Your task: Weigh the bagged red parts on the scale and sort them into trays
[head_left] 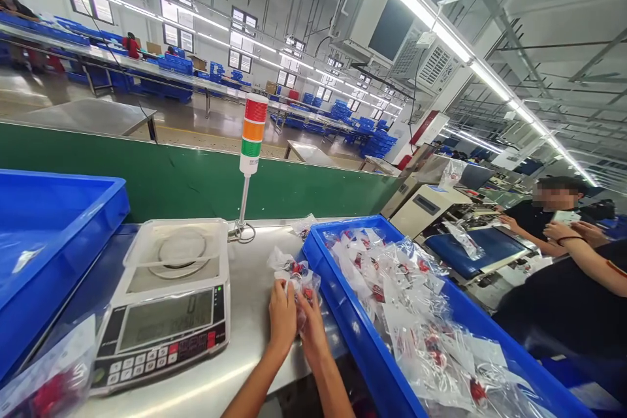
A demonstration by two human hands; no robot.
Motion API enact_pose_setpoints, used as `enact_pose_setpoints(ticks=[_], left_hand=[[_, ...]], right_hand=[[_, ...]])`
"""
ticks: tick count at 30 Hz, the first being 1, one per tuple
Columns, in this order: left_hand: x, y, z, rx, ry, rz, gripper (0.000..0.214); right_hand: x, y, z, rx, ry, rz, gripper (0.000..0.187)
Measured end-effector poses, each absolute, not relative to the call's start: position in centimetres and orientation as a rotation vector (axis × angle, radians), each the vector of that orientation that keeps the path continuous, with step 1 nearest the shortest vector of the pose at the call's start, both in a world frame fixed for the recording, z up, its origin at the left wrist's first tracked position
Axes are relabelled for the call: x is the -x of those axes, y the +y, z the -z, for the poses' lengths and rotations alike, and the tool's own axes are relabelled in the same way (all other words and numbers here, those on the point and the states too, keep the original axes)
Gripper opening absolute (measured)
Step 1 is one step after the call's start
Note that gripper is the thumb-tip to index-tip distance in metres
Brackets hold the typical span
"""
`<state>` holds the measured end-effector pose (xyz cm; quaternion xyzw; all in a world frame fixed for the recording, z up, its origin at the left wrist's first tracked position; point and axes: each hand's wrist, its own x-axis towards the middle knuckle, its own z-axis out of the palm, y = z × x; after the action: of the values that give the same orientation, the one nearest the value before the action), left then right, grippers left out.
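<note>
Between the scale and a blue bin, my left hand [283, 312] and my right hand [311, 321] are both closed on a clear plastic bag [296, 269] with red parts inside. They hold it just above the steel table [249, 274]. To the left stands a digital weighing scale [171, 313]; its pan has nothing on it and the display reads 0. At the right, the blue bin [337, 313] is heaped with similar clear bags [416, 313] of red and white items.
Another blue bin [59, 228] stands at far left, with a bagged red item [53, 372] in front. A red-orange-green signal light [252, 134] rises behind the scale before a green partition [196, 183]. Right of me, co-workers [553, 215] are by a machine with a blue belt [473, 251].
</note>
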<state>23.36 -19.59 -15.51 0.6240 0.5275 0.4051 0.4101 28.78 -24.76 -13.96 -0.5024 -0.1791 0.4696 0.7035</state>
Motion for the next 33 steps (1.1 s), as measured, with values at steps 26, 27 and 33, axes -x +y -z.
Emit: enact_pose_setpoints(ticks=[26,27,33], left_hand=[[-21.5,-21.4,13.7,-1.930,1.235,-0.761,0.044],[-21.7,-22.0,13.9,-1.907,1.246,-0.769,0.045],[-21.4,-24.7,13.3,-1.859,1.243,-0.855,0.050]], right_hand=[[-32.7,-28.2,16.9,1.319,-0.248,-0.989,0.053],[-32.8,-28.1,17.1,1.306,-0.254,-1.017,0.053],[-32.2,-27.7,17.2,1.285,-0.267,-1.054,0.049]])
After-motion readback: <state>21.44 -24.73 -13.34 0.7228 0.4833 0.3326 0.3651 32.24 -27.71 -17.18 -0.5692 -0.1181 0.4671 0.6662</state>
